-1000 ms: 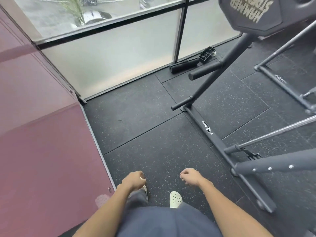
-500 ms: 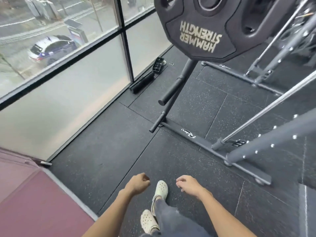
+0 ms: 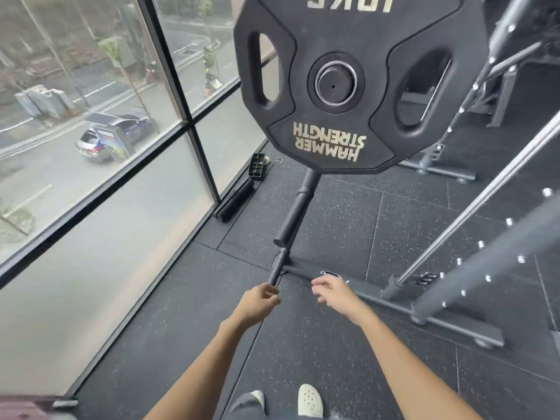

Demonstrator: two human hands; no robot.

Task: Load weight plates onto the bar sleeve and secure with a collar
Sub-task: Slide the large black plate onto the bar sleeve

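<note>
A black Hammer Strength weight plate (image 3: 357,122) marked 10 kg hangs at the top of the view on a bar sleeve (image 3: 335,83), whose round end shows through the plate's centre hole. No collar is seen on the sleeve. Below the plate, two black storage pegs (image 3: 295,212) stick out of the rack toward me. My left hand (image 3: 259,303) hangs in front of me with loosely curled fingers, holding nothing, just under the lower peg's tip. My right hand (image 3: 335,294) hovers beside it with relaxed fingers, also holding nothing.
The rack's base rail (image 3: 378,295) runs across the rubber floor right of my hands, with a slanted steel rod (image 3: 472,204) and a studded upright (image 3: 491,265). A glass window wall (image 3: 100,177) stands at the left. A small black tray (image 3: 257,166) and a roller (image 3: 236,201) lie by the window.
My view has swung up and toward the rack, so the plate is now seen whole and face-on. Both hands have moved forward toward the pegs; neither has taken hold of anything.
</note>
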